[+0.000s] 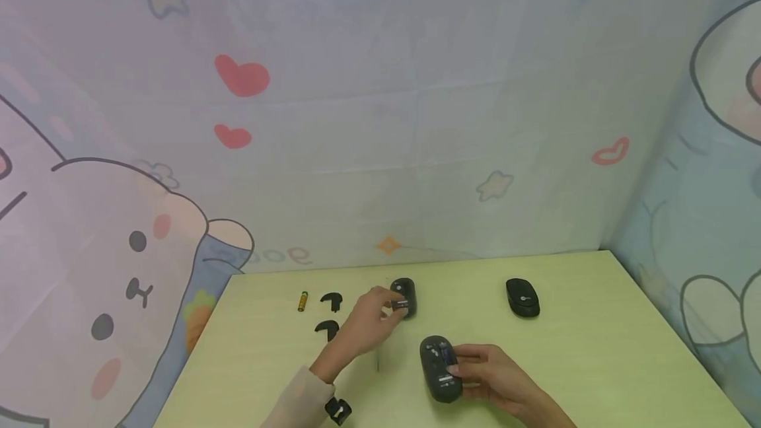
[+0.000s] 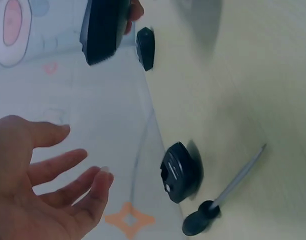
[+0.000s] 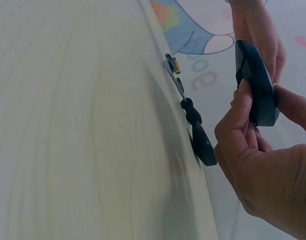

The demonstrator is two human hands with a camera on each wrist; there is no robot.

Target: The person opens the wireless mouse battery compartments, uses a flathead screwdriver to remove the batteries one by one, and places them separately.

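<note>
My right hand (image 1: 496,375) grips a dark computer mouse (image 1: 438,382) by its side, above the table. The mouse's underside, with labels and a recess, faces the head camera; in the right wrist view the thumb and fingers pinch it. My left hand (image 1: 365,322) hovers with its fingers spread and loosely bent; the left wrist view shows nothing between them. Beyond its fingertips a second dark mouse (image 1: 407,289) lies on the table. Near that mouse is a screwdriver (image 2: 238,177) with a black handle, mostly hidden by the left hand in the head view.
A third black mouse (image 1: 523,298) lies at the back right of the pale yellow table (image 1: 612,349). To the left are a small battery (image 1: 302,301) and two black hooked pieces (image 1: 334,300). A printed cloth (image 1: 357,117) hangs behind the table.
</note>
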